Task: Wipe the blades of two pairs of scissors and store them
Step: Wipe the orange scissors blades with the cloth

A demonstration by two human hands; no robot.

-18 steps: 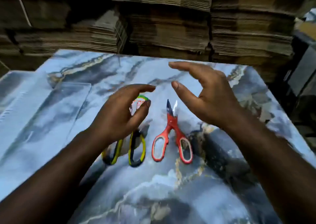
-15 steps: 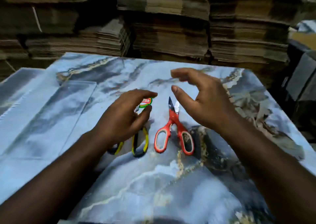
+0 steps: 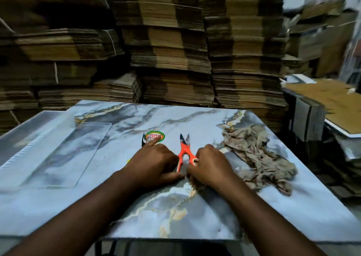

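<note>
1. The right hand [image 3: 210, 166] sits on the handle loops of the red scissors [image 3: 184, 148], fingers curled round one loop as far as can be seen; the left hand [image 3: 154, 164] lies just beside it, fingers bent down over the other pair [image 3: 145, 140], one finger stretched forward onto a round sticker [image 3: 156, 135]; whether it truly grips those handles I cannot tell.
2. The red blades point away from both hands, tips slightly parted; the second pair shows only a dark tip ahead of the left knuckles.
3. Likely risks: both hands crowd the same handles, so a lift could drag the covered pair along; parted tips could snag the rag [image 3: 259, 158] or nick a fingertip during wiping; the smooth marble table [image 3: 175, 222] may let the scissors slide when pressed.
4. The rag lies crumpled to the right of the right hand, near but apart; reaching it needs a free hand.
5. A clear flat sleeve or tray [image 3: 64, 154] lies left of the left hand; nothing shows inside it; whether it is the store I cannot tell.
</note>
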